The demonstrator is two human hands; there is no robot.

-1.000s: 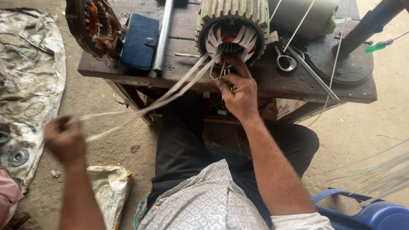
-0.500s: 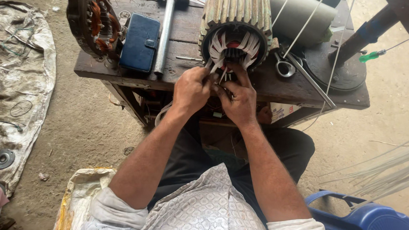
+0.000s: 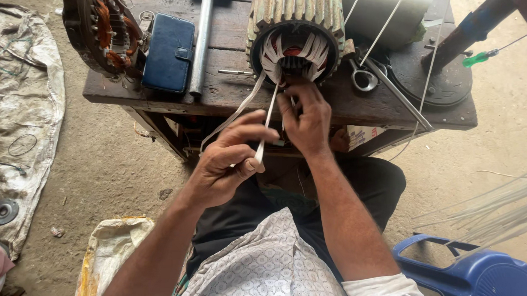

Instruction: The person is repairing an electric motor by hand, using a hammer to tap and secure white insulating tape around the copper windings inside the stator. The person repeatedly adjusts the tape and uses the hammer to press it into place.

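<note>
Where the dark, scuffed wooden worktop (image 3: 230, 95) stands on bare sandy ground, a ribbed green metal motor stator (image 3: 297, 23) lying on its side, open end toward the camera, white paper strips fanned inside its bore. Left hand (image 3: 227, 161) held below the worktop's front edge, thumb and forefinger pinched together on a narrow white insulation strip (image 3: 266, 124) running up into the bore. Right hand (image 3: 307, 120) higher, at the worktop's edge just under the stator's mouth, fingers curled close on the strips there; exact grip hidden by the knuckles, cannot tell. A second white strip looping down from the bore beside the left hand.

On the worktop, left of the stator: a long grey metal hammer (image 3: 203, 37) lying front to back, a dark blue wallet-style case (image 3: 168, 53) beside it, and a rusty round stator with copper windings (image 3: 95, 28) at the left corner. Right of the stator: a pair of steel scissors (image 3: 363, 78), a black round plate (image 3: 435, 79), a green-handled screwdriver (image 3: 481, 57).

On the ground: a dirty grey cloth (image 3: 18, 129) at left, a worn white sack (image 3: 111, 248) near the knees, a blue plastic stool (image 3: 479, 279) at lower right, pale thin strands just above it
</note>
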